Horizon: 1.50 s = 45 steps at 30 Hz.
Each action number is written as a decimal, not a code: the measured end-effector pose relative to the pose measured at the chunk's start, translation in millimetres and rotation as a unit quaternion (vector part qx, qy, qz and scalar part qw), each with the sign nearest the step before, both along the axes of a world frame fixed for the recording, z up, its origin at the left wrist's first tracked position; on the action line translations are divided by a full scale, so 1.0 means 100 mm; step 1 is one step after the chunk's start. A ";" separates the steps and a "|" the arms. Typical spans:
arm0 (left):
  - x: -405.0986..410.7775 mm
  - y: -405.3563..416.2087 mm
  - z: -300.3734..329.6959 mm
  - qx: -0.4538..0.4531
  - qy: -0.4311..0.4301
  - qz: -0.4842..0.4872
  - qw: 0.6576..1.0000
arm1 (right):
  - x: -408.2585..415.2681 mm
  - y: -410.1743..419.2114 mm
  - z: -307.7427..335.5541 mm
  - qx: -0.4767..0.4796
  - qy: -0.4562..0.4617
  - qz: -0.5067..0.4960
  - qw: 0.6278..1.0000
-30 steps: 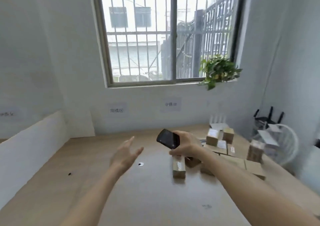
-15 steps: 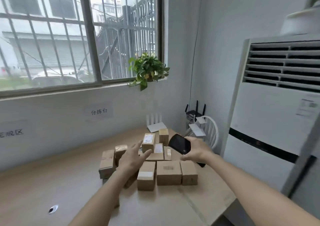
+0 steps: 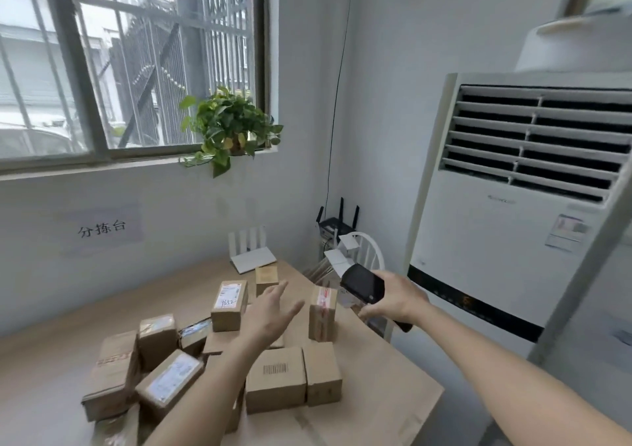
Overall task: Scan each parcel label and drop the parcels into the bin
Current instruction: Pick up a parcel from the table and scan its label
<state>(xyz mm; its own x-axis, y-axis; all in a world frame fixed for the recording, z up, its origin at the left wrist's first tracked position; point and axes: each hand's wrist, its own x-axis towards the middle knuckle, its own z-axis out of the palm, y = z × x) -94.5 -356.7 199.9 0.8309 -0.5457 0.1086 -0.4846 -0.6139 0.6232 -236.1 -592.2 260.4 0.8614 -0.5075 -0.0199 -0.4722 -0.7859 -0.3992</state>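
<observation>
A good dozen parcels (image 3: pixel 275 379) lie heaped on the wooden surface (image 3: pixel 383 408) — so most of the scanning looks undone, and no bin is in view. The left hand (image 3: pixel 270 312) hovers over the pile with fingers spread, holding nothing; the right hand (image 3: pixel 396 297) has its grip wrapped round a dark scanner (image 3: pixel 362 287) just beside an upright taped parcel (image 3: pixel 322 312). One label reads "1652" (handwritten) on a standing box (image 3: pixel 229 305); the wall sign (image 3: pixel 102 229) says 分拣台.
</observation>
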 end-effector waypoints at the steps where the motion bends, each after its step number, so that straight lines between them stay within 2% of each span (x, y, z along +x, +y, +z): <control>1: 0.06 -0.06 -0.03 0.004 -0.001 0.002 1.000 | 0.06 -0.06 -0.02 0.000 0.001 -0.001 1.000; 11: 0.66 -0.75 -0.38 0.034 0.041 0.006 0.999 | 0.72 -0.73 -0.37 0.023 0.018 -0.008 1.000; 21: 1.53 -1.79 -1.11 0.079 0.101 0.025 0.991 | 1.80 -1.82 -1.24 0.114 0.080 -0.016 0.990; 32: 2.24 -2.67 -2.22 0.129 0.222 0.057 0.965 | 2.70 -2.66 -2.59 0.269 0.164 -0.040 0.948; 40: 2.58 -2.99 -2.53 0.124 0.260 0.087 0.954 | 3.18 -2.84 -3.21 0.349 0.188 -0.043 0.917; 45: 2.70 -3.13 -2.62 0.090 0.305 0.085 0.944 | 3.39 -2.82 -3.31 0.384 0.193 -0.047 0.902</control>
